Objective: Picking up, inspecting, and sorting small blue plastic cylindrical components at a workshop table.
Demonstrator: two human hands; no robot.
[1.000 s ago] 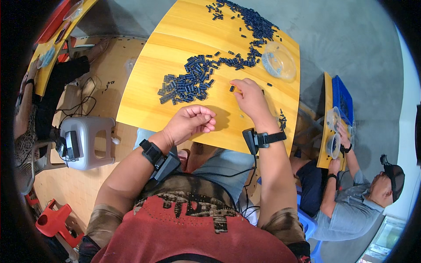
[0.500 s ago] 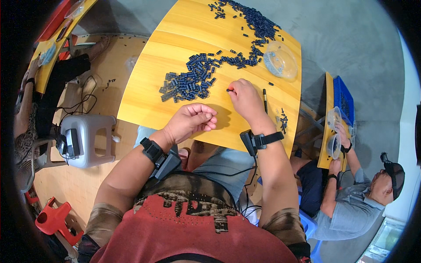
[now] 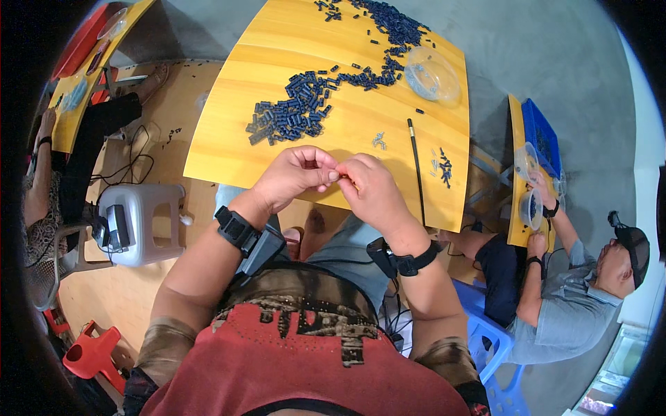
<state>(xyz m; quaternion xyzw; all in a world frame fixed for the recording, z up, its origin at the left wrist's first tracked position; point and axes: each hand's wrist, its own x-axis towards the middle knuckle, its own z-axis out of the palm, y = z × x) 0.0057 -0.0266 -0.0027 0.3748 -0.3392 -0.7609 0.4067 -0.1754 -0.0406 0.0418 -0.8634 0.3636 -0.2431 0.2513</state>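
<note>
Head view, starting at the far left: what is there?

A red tray [image 3: 76, 45] on a side table, a red stool [image 3: 94, 353] low down, and a grey stool [image 3: 139, 225] on the floor.

And next to the right?

The yellow table [image 3: 232, 125], with a heap of small black parts [image 3: 291, 111] on it. A trail of them runs up to a larger heap at the far edge.

Where are the hands?

Below that nearer heap, at the table's near edge. The left hand [image 3: 295, 177] has its fingers curled, thumb and fingertips drawn together. The right hand [image 3: 371, 187] meets it, fingertips against fingertips, in a pinch. What sits between them is hidden, so I cannot tell.

What lies further right?

Small silvery pieces [image 3: 379, 141] just beyond the right hand, then a slim black rod-shaped tool [image 3: 415, 163]. Above it stands a clear round bowl [image 3: 449, 69]; right of the tool lie small dark pieces [image 3: 445, 168], loosely clustered.

And at the far right?

A blue tray [image 3: 531, 114] on another table, and a seated co-worker [image 3: 569, 315] in grey, reaching toward clear bowls there.
</note>
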